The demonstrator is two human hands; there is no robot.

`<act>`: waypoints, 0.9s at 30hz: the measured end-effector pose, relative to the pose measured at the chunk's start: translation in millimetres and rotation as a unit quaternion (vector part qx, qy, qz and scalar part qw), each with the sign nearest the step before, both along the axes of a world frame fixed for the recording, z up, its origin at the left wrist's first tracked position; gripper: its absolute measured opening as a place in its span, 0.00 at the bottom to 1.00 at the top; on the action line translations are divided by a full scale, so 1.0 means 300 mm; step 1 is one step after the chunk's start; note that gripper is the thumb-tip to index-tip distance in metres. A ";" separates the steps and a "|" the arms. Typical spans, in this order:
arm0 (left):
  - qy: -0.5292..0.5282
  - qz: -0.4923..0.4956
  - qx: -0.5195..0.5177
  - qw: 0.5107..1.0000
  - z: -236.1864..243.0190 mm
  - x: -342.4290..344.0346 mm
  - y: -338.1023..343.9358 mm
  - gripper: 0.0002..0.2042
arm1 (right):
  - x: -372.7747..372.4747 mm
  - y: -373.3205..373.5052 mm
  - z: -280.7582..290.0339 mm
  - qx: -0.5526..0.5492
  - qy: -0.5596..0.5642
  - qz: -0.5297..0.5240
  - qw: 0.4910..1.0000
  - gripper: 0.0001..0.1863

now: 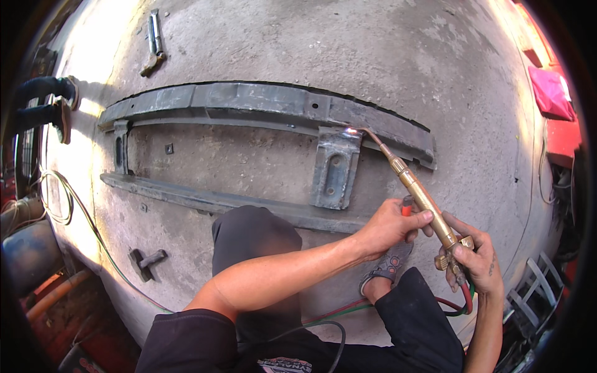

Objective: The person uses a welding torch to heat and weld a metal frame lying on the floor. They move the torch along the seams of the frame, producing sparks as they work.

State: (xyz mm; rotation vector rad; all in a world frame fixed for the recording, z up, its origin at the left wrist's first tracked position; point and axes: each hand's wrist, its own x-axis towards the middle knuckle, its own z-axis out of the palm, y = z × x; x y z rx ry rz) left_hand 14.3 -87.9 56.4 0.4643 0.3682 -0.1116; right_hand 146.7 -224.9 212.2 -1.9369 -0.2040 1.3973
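My right hand (477,256) is wrapped round the valve end of a brass gas torch (418,191), where red and green hoses join it. The torch slants up to the left. Its thin bent tip meets the top of a bracket (336,171) on a dark metal bumper beam (249,101), and a small bright glow shows there. Closed beside the torch body, my left hand (398,225) holds a small orange-and-black object (407,206), its lower part hidden by the fingers. Whether the left fingers also press on the torch I cannot tell.
The beam frame lies on a concrete floor (348,43). A hammer (147,263) rests at the left, and a long metal tool (153,43) at the far left. Hoses (81,205) trail along the left. Another person's legs (46,102) stand beyond the frame's left end.
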 end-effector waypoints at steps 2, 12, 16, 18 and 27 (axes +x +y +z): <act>-0.003 0.002 -0.002 1.000 -0.001 0.003 -0.003 0.13 | -0.004 0.002 0.001 0.003 -0.001 -0.006 1.000 0.45; 0.002 -0.003 0.002 1.000 0.000 0.000 0.001 0.13 | -0.011 0.001 -0.008 -0.014 -0.017 -0.016 1.000 0.42; 0.001 -0.004 0.002 1.000 -0.005 -0.001 0.001 0.13 | -0.010 0.014 0.000 -0.018 -0.006 -0.007 1.000 0.41; 0.002 -0.005 0.002 1.000 -0.005 -0.002 0.001 0.13 | -0.008 0.017 0.001 -0.008 0.003 -0.005 1.000 0.40; 0.004 -0.001 0.007 1.000 0.007 -0.004 0.008 0.13 | -0.009 -0.012 -0.015 0.006 -0.020 -0.008 1.000 0.43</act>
